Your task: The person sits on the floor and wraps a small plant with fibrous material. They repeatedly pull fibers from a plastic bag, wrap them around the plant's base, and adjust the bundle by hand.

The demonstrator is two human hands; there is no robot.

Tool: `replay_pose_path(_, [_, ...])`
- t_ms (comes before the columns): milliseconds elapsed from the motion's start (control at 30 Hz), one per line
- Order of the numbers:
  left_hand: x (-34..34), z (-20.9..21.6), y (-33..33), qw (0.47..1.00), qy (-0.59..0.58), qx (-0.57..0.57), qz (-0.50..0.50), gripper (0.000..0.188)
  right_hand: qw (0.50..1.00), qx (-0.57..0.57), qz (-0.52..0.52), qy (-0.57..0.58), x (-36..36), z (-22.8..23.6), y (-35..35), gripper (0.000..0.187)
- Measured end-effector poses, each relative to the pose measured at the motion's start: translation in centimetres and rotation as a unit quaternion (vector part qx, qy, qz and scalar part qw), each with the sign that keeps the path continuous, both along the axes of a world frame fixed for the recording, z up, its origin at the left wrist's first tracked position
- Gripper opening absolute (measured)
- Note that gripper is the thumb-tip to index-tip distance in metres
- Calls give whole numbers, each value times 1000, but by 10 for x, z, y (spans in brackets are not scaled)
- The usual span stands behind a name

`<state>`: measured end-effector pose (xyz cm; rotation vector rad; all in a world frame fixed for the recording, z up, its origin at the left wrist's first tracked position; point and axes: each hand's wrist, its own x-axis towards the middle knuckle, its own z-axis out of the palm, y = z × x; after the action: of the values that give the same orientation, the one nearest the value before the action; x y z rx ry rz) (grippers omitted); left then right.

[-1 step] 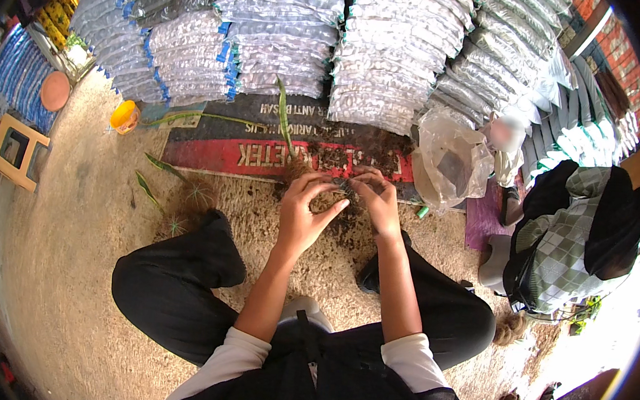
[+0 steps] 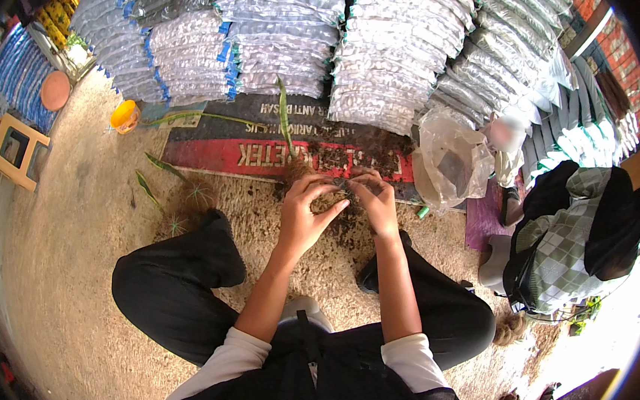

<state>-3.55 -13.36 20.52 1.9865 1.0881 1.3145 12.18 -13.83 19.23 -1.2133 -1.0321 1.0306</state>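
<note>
My left hand [image 2: 304, 210] and my right hand [image 2: 378, 201] meet over the near edge of a dark, red-striped sheet [image 2: 215, 153]. Their fingers are pinched close together around something small and dark, too hidden to name. Just beyond my left fingers is a brown fibrous root ball [image 2: 297, 170], with a long green leaf [image 2: 284, 122] standing up from it. Dark loose soil [image 2: 344, 228] lies below and around my hands. To the left, two spiky, thread-like tufts, one a larger tuft [image 2: 199, 194] and one smaller [image 2: 174, 225], lie beside short green leaves [image 2: 163, 165].
Stacked clear plastic packs [image 2: 391, 55] line the far side. A crumpled clear bag [image 2: 451, 161] sits right of the sheet, near a small green piece [image 2: 423, 211]. Leftward are a yellow cup [image 2: 124, 117] and a tan stool [image 2: 17, 152]. Another person [image 2: 573, 235] is at the right.
The fingers of my right hand have shifted very slightly. Everything else looks the same.
</note>
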Motion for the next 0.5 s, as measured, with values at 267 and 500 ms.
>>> replay_pose_path(267, [-11, -6, 3, 994, -21, -74, -76, 11, 995, -76, 38, -56, 2, 4, -1, 16])
replay_pose_path(500, [-40, 17, -7, 950, 95, -215, -207, 14, 975, 9, 216, -59, -21, 7, -10, 32])
